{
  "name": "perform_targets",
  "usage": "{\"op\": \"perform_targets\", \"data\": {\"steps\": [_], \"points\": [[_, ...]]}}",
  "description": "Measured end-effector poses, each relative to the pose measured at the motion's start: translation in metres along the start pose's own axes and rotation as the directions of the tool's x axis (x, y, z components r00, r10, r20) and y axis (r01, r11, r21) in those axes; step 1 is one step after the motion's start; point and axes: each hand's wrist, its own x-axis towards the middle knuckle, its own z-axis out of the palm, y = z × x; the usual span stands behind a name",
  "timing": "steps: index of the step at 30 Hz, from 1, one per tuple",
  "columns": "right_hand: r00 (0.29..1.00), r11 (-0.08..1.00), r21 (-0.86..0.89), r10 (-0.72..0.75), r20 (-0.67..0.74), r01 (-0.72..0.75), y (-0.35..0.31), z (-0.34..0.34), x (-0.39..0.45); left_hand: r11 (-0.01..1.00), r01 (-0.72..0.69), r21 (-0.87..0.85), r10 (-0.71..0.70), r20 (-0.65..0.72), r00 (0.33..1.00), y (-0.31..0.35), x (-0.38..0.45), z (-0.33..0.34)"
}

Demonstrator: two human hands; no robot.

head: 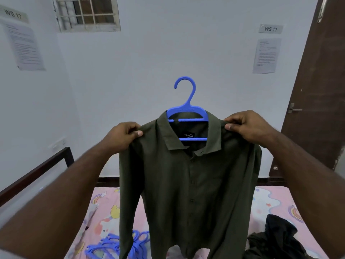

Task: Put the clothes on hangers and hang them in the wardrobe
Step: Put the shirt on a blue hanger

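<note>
A dark olive button-up shirt (190,184) hangs in the air in front of me on a blue plastic hanger (187,109), whose hook sticks up above the collar. My left hand (123,136) pinches the shirt's left shoulder. My right hand (246,126) pinches the right shoulder. Both sleeves hang down over the bed. No wardrobe is in view.
Below lies a bed with a pink patterned sheet (270,202). Several spare blue hangers (112,245) lie on it at the lower left, and a heap of dark clothes (278,238) at the lower right. A brown door (313,94) stands at the right, a dark bed rail (37,171) at the left.
</note>
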Motion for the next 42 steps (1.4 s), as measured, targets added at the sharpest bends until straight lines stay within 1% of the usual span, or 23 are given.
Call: {"op": "perform_targets", "data": {"steps": [2,4,6,9,12,16,18,20,23,25,27,30,33,35,37,39,42], "points": [[1.000,0.998,-0.068,0.013,0.027,-0.011,0.001,0.002,0.002,0.999,0.014,-0.032,-0.015,-0.022,1.000,-0.005,0.000,-0.001],[1.000,0.994,-0.104,0.021,0.008,-0.020,-0.001,0.003,0.004,0.997,-0.006,-0.079,0.002,-0.045,0.999,-0.006,0.000,-0.002],[0.999,0.996,-0.083,0.025,-0.040,-0.029,0.000,0.001,0.005,0.998,0.005,-0.059,-0.007,-0.029,1.000,-0.013,0.000,-0.004],[0.998,0.997,-0.060,0.040,-0.052,-0.043,0.006,-0.002,0.003,0.997,0.083,0.002,-0.082,-0.024,0.996,-0.034,-0.005,-0.006],[0.997,0.996,-0.067,0.050,-0.055,-0.053,0.007,-0.006,0.001,0.988,0.118,-0.103,-0.128,-0.102,0.987,-0.047,-0.006,-0.012],[0.998,0.995,-0.091,0.040,-0.048,-0.044,0.010,-0.011,0.000,0.974,0.041,-0.221,-0.091,-0.221,0.971,-0.042,-0.002,-0.022],[0.997,0.998,-0.043,0.047,-0.057,-0.049,0.013,-0.011,-0.002,0.973,0.027,-0.229,-0.075,-0.202,0.976,-0.038,-0.002,-0.023],[0.996,0.998,0.033,0.058,-0.067,-0.056,0.015,-0.010,-0.004,0.984,0.042,-0.171,-0.067,-0.140,0.988,-0.037,-0.003,-0.023],[0.998,0.995,0.091,0.051,-0.042,-0.047,0.013,-0.010,-0.009,0.988,0.099,-0.122,-0.103,-0.031,0.994,-0.039,-0.002,-0.029],[0.999,0.992,0.117,0.046,-0.007,-0.045,0.010,-0.012,-0.012,0.986,0.129,-0.109,-0.130,-0.010,0.991,-0.039,0.000,-0.032],[0.999,0.993,0.115,0.041,0.003,-0.041,0.006,-0.013,-0.013,0.989,0.129,-0.068,-0.135,-0.091,0.987,-0.039,0.003,-0.031],[0.998,0.996,0.079,0.045,-0.052,-0.040,0.007,-0.011,-0.011,0.988,0.144,-0.047,-0.151,-0.217,0.965,-0.036,0.003,-0.022],[0.996,0.998,0.020,0.059,-0.064,-0.058,0.008,-0.009,-0.008,0.993,0.074,-0.093,-0.099,-0.295,0.950,-0.024,-0.003,-0.010],[0.996,0.998,0.000,0.066,-0.061,-0.066,0.008,-0.008,-0.006,0.995,-0.011,-0.100,-0.021,-0.317,0.948,-0.008,-0.009,0.001],[0.997,0.998,0.006,0.069,-0.047,-0.069,0.004,-0.006,-0.003,0.994,-0.108,-0.035,0.095,-0.268,0.959,0.007,-0.013,0.014],[0.997,0.998,0.016,0.065,-0.036,-0.064,-0.001,-0.004,-0.001,0.986,-0.167,0.010,0.165,-0.218,0.962,0.017,-0.014,0.025],[0.998,0.999,0.016,0.051,-0.028,-0.050,-0.007,-0.003,0.001,0.988,-0.156,-0.021,0.149,-0.205,0.967,0.024,-0.011,0.030]]}}
